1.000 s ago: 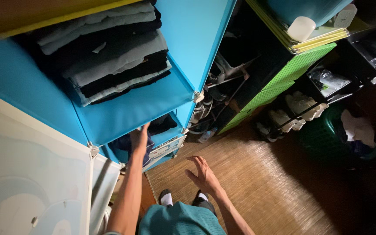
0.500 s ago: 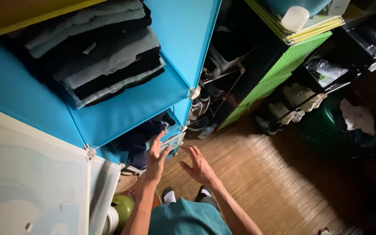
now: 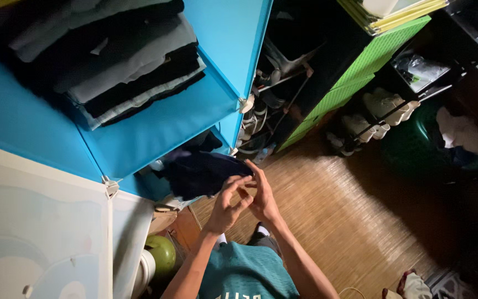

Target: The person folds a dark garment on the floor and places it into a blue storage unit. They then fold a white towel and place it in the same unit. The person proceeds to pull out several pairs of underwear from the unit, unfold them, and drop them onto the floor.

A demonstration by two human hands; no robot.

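Head view shows your left hand (image 3: 227, 206) and right hand (image 3: 261, 194) both pinched on the dark garment (image 3: 203, 173) at frame centre, half drawn out of the lower blue cubby (image 3: 156, 133), its back end inside.

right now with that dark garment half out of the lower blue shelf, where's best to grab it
Probably by the near edge of the dark garment, where it hangs out of the lower compartment of the blue cabinet. Come from the open front, as the left hand and right hand do. The rest looks bunched inside the compartment, so that free edge is the easiest part to pinch.
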